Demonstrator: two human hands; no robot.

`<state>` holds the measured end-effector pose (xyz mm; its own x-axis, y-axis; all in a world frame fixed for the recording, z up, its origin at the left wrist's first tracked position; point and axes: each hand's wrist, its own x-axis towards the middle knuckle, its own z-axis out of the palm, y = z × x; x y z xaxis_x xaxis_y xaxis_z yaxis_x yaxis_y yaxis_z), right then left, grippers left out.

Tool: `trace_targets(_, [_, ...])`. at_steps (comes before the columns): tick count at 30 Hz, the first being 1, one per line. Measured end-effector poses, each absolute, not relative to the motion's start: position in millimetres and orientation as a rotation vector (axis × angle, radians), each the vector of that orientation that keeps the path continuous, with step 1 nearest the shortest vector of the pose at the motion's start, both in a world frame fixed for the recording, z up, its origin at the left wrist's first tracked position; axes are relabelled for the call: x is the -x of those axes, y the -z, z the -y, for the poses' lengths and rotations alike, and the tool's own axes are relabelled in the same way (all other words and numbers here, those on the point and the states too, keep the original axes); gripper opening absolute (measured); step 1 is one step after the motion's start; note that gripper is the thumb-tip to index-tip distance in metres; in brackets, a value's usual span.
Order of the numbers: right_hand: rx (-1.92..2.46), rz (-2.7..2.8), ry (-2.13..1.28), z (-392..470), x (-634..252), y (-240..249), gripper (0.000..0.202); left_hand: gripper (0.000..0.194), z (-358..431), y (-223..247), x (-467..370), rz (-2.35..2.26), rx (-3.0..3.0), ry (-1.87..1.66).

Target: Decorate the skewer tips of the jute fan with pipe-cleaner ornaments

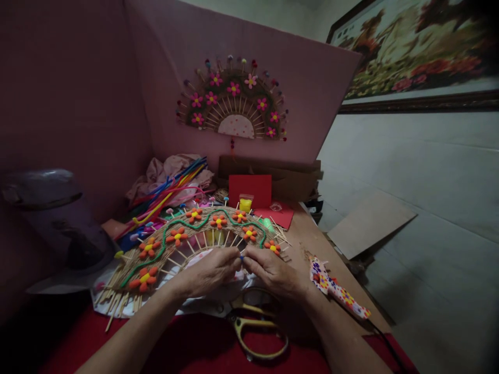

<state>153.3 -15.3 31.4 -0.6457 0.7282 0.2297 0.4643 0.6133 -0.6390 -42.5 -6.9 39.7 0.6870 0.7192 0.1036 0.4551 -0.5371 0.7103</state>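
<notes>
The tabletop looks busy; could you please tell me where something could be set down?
Bare brown board shows between the loose sticks and floral glue gun; bare red cloth between the left forearm and scissors. Crowded: around the flowered fan and colored pipe cleaners.

- Two bare hands of the person: one left hand (213, 270), one right hand (275, 271)
- One small blue piece (241, 257)
- Two fans: a lower fan (205, 231), an upper fan (236, 126)
- Eight orange flowers (144, 279) on the lower fan
- Nine pink flowers (233, 88) on the upper fan
- One wavy green cord (198, 227)
- One pair of scissors (255, 323)
- One glue gun (334, 291)
- Two red sheets (249, 187)
- One yellow packet (245, 204)
- One framed picture (413, 57)
</notes>
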Motion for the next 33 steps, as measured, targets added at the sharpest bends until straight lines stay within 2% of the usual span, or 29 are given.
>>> trace_targets(13, [0.944, 2.345, -0.674, 17.0, -149.4, -28.6, 0.019, 0.026, 9.2, -39.5, 36.6, -1.025, -2.357, -0.517])
trace_targets(27, [0.997, 2.140, -0.545, 23.3, -133.3, -11.8, 0.018, 0.018, 5.9, -24.4, 39.1, -0.936, -2.461, -0.683])
trace_targets(33, [0.994, 2.082, -0.464, 24.7, -128.5, -5.9, 0.017, 0.021, 9.1, -26.6, 34.3, -1.040, -2.403, -0.647])
